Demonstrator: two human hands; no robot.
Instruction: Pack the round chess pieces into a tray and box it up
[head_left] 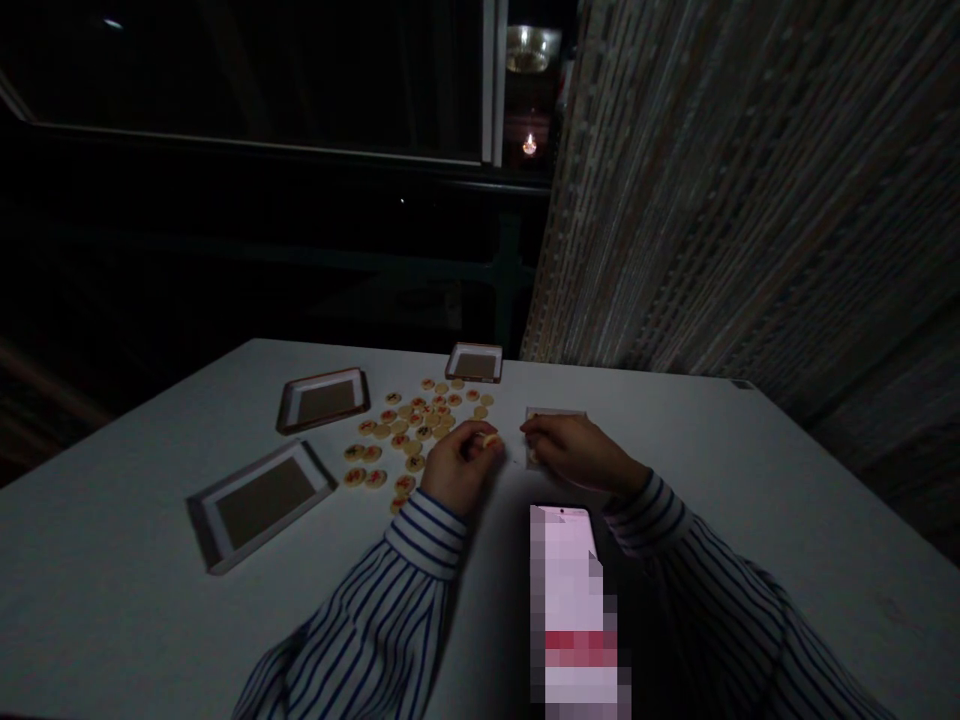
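Observation:
My left hand [459, 462] pinches a round xiangqi piece [490, 440] between thumb and fingers, just above the table. Beside it on the left lie several loose xiangqi pieces [400, 440], spread flat, many bearing red or dark characters and others blank side up. My right hand [574, 447] is over a shallow light-coloured box [555, 411], its fingers bent together and pointing left. The hand covers most of that box. Whatever sits between the right fingertips is too dark and small to make out.
A lit phone [570, 580] lies between my forearms. Three shallow trays rest on the white table [750, 520]: one at the near left [262, 500], one behind it [324, 398], one at the back [474, 363]. A string curtain [720, 180] hangs behind the table's right side.

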